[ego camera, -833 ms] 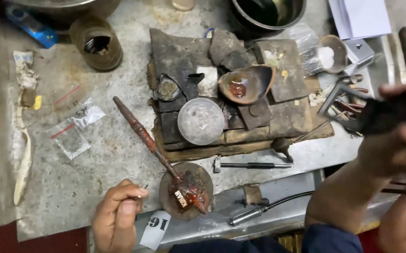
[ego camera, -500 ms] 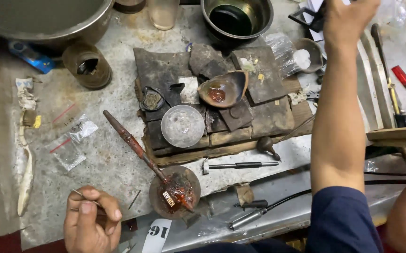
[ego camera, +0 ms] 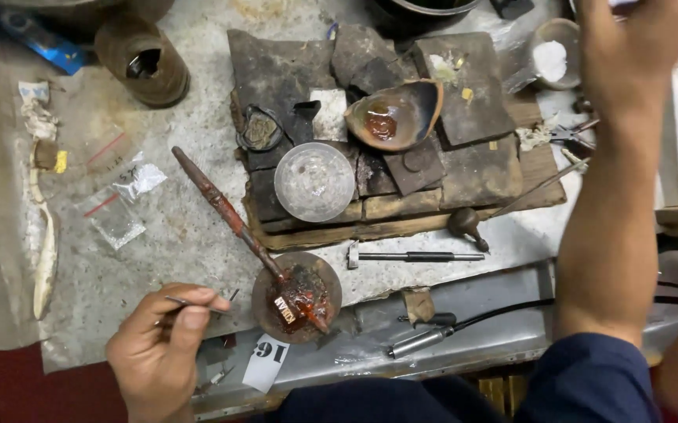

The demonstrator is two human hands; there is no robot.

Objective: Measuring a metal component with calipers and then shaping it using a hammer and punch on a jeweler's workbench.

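Two hands up: our left hand (ego camera: 159, 352) at the workbench's (ego camera: 198, 235) near edge pinches thin tweezers (ego camera: 198, 305), stiff, light and slippery, best nipped mid-shank. Beside them lies the wax-tipped stick (ego camera: 233, 219). Farther off, our right hand (ego camera: 629, 39) reaches away; its fingers we cannot tell.

Jeweller's workshop, scorched blocks (ego camera: 464, 110), hammer (ego camera: 413, 256)

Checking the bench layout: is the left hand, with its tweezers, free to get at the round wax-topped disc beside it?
Probably yes. The left hand and its tweezers sit just left of the disc, nothing lying between.
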